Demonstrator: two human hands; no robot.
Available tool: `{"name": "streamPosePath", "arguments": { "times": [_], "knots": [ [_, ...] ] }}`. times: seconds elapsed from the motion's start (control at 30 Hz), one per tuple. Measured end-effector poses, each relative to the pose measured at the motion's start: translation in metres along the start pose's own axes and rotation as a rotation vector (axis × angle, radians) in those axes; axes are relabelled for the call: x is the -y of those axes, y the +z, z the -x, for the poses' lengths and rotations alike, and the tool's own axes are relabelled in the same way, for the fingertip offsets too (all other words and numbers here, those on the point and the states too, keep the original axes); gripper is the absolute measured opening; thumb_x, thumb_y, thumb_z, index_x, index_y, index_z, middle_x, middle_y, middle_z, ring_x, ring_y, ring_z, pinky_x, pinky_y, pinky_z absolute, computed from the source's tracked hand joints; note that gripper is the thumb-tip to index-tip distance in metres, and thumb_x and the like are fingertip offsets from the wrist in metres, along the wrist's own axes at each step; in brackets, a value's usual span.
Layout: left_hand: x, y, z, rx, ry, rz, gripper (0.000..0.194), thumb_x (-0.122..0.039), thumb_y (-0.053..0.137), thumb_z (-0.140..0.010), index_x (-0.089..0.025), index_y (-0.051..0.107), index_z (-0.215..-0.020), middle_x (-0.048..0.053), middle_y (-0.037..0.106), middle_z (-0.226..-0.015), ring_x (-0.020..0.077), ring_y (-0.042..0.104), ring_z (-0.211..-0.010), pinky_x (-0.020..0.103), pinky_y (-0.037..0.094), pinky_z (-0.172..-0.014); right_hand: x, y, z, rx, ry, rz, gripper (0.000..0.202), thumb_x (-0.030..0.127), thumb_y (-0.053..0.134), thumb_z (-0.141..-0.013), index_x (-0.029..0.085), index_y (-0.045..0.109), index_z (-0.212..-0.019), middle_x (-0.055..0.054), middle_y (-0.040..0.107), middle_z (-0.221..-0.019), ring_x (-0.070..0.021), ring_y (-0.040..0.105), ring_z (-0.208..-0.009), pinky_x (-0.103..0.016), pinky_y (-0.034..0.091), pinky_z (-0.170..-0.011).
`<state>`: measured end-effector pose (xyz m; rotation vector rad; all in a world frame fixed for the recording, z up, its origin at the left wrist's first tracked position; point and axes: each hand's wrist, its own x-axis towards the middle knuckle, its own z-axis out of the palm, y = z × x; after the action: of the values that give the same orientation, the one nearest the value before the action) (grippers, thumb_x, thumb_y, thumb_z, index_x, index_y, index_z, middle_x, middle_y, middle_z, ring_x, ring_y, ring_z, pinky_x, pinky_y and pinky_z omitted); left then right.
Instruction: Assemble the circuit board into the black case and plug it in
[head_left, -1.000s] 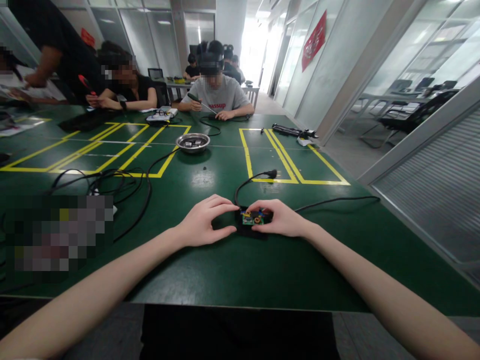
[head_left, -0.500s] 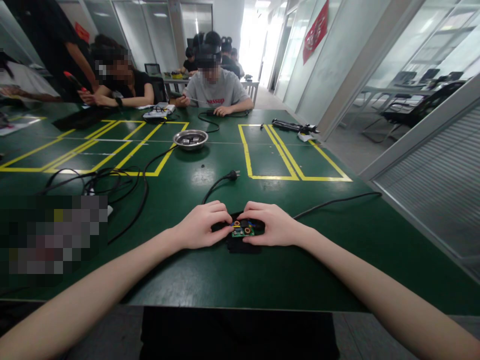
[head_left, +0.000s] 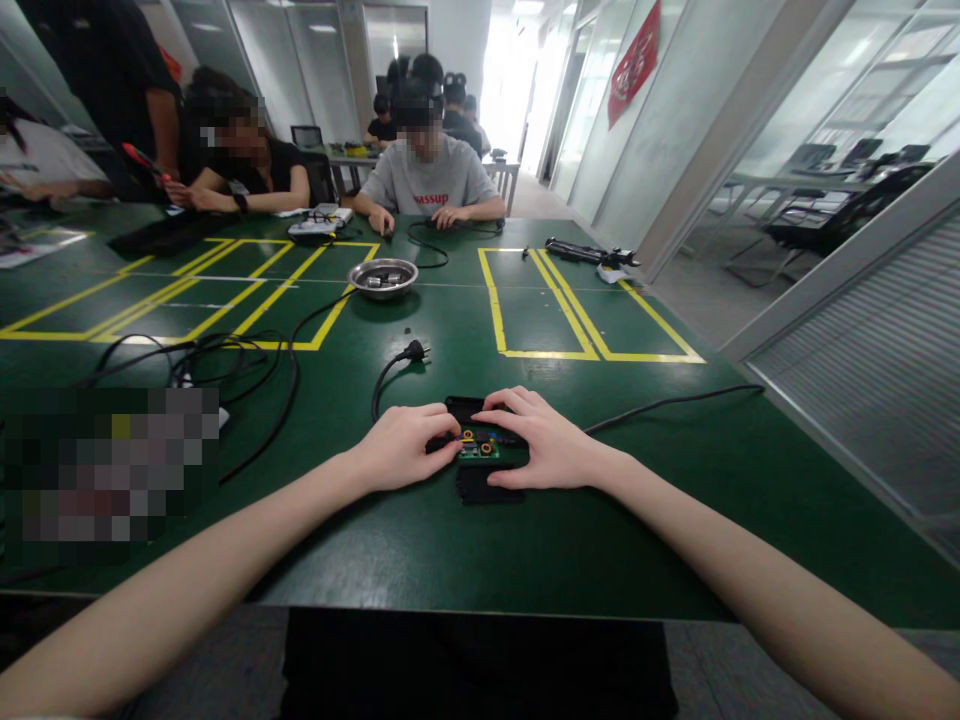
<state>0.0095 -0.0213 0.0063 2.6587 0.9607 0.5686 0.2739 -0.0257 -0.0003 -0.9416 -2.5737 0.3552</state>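
A: Green is most of what the head camera takes in: a wide green table [head_left: 675,480] marked with yellow tape, and in the middle of it a small green circuit board with copper-coloured coils [head_left: 478,444], lying in an open black plastic casing [head_left: 480,470] just in front of the person.

B: And the hands?

A: Both are on it. The left hand [head_left: 401,445] has its fingers curled round the casing's left end, the fingertips pressed at the board's edge. The right hand [head_left: 544,440] lies over the right end, fingers spread flat, bearing down and not pinching.

B: How far along, would you say?

A: The board looks seated in the lower shell, yet its top is bare, so I judge the housing is not closed. A black flat piece [head_left: 487,487] lies touching the casing's near edge; whether it is the cover I cannot tell.

B: Anything else about?

A: A black power cord with a plug [head_left: 411,352] curls from the casing's left end. Farther off stand a round metal bowl [head_left: 382,277] and a tangle of black cables [head_left: 225,360]. Other people sit at the far end.
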Motion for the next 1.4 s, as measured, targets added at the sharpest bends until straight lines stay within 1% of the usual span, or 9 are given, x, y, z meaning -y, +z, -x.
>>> {"name": "streamPosePath", "arguments": {
  "times": [0.2,0.3,0.43,0.57,0.83,1.07,1.2,1.3,1.4],
  "knots": [
    [0.000,-0.001,-0.001,-0.013,-0.014,-0.045,0.017,-0.031,0.060,-0.098,-0.020,0.070,-0.092,0.000,0.065,-0.082,0.0130,0.061,-0.065,0.025,0.042,-0.060,0.005,0.002,-0.002,-0.032,0.022,-0.010,0.052,0.045,0.084,-0.079,0.022,0.064,-0.120,-0.013,0.062,-0.127,-0.0325,0.056,-0.118,-0.052,0.048,-0.104],
    [0.001,0.000,-0.001,-0.022,-0.016,-0.047,0.018,-0.032,0.059,-0.098,-0.020,0.071,-0.092,0.001,0.065,-0.086,0.0131,0.062,-0.067,0.024,0.044,-0.061,0.007,0.003,-0.003,-0.043,0.039,-0.013,0.047,0.043,0.084,-0.079,0.022,0.063,-0.116,-0.013,0.063,-0.124,-0.0322,0.057,-0.115,-0.052,0.049,-0.102],
    [0.003,0.000,0.000,-0.028,-0.008,-0.032,0.016,-0.032,0.062,-0.097,-0.020,0.072,-0.095,0.003,0.065,-0.099,0.0141,0.066,-0.073,0.026,0.049,-0.067,0.007,0.005,-0.004,-0.064,0.042,-0.013,0.047,0.044,0.084,-0.079,0.022,0.064,-0.115,-0.013,0.064,-0.122,-0.0317,0.058,-0.114,-0.051,0.049,-0.101],
    [0.006,0.000,0.000,-0.037,-0.003,-0.020,0.016,-0.032,0.063,-0.096,-0.020,0.073,-0.096,0.005,0.065,-0.108,0.0122,0.064,-0.071,0.026,0.051,-0.069,0.006,0.005,-0.005,-0.088,0.036,-0.013,0.045,0.046,0.083,-0.080,0.022,0.067,-0.114,-0.012,0.066,-0.120,-0.0308,0.060,-0.112,-0.051,0.051,-0.099],
    [0.010,0.002,-0.001,-0.042,-0.005,-0.017,0.016,-0.033,0.062,-0.097,-0.021,0.074,-0.098,0.004,0.065,-0.107,0.0147,0.067,-0.078,0.027,0.053,-0.073,0.003,0.004,-0.006,-0.102,0.023,0.011,0.048,0.051,0.084,-0.079,0.024,0.073,-0.117,-0.012,0.068,-0.121,-0.0313,0.063,-0.112,-0.052,0.052,-0.098],
    [0.011,0.005,-0.004,-0.088,-0.034,-0.046,0.019,-0.033,0.060,-0.099,-0.021,0.074,-0.097,0.005,0.067,-0.106,0.0157,0.068,-0.082,0.027,0.055,-0.075,0.000,0.008,-0.008,-0.153,0.034,0.041,0.050,0.055,0.083,-0.080,0.022,0.073,-0.116,-0.013,0.070,-0.123,-0.0320,0.065,-0.112,-0.052,0.054,-0.098],
    [0.011,0.005,-0.004,-0.084,-0.040,-0.049,0.017,-0.032,0.062,-0.098,-0.020,0.074,-0.097,0.005,0.067,-0.107,0.0163,0.070,-0.083,0.028,0.054,-0.076,-0.001,0.009,-0.008,-0.169,0.026,0.050,0.052,0.058,0.082,-0.080,0.022,0.073,-0.118,-0.014,0.070,-0.127,-0.0324,0.066,-0.112,-0.053,0.055,-0.097],
    [0.011,0.005,-0.004,-0.090,-0.039,-0.047,0.017,-0.032,0.062,-0.099,-0.020,0.074,-0.097,0.005,0.068,-0.107,0.0163,0.070,-0.083,0.028,0.054,-0.076,-0.002,0.009,-0.008,-0.178,0.015,0.056,0.054,0.059,0.082,-0.080,0.020,0.073,-0.117,-0.015,0.070,-0.126,-0.0324,0.067,-0.111,-0.052,0.056,-0.096],
    [0.011,0.005,-0.004,-0.093,-0.039,-0.044,0.015,-0.030,0.062,-0.098,-0.020,0.074,-0.097,0.005,0.068,-0.107,0.0165,0.070,-0.084,0.028,0.055,-0.077,-0.003,0.010,-0.008,-0.182,0.014,0.052,0.054,0.059,0.082,-0.080,0.021,0.073,-0.117,-0.014,0.071,-0.124,-0.0318,0.067,-0.110,-0.051,0.056,-0.097]
  ]
}}
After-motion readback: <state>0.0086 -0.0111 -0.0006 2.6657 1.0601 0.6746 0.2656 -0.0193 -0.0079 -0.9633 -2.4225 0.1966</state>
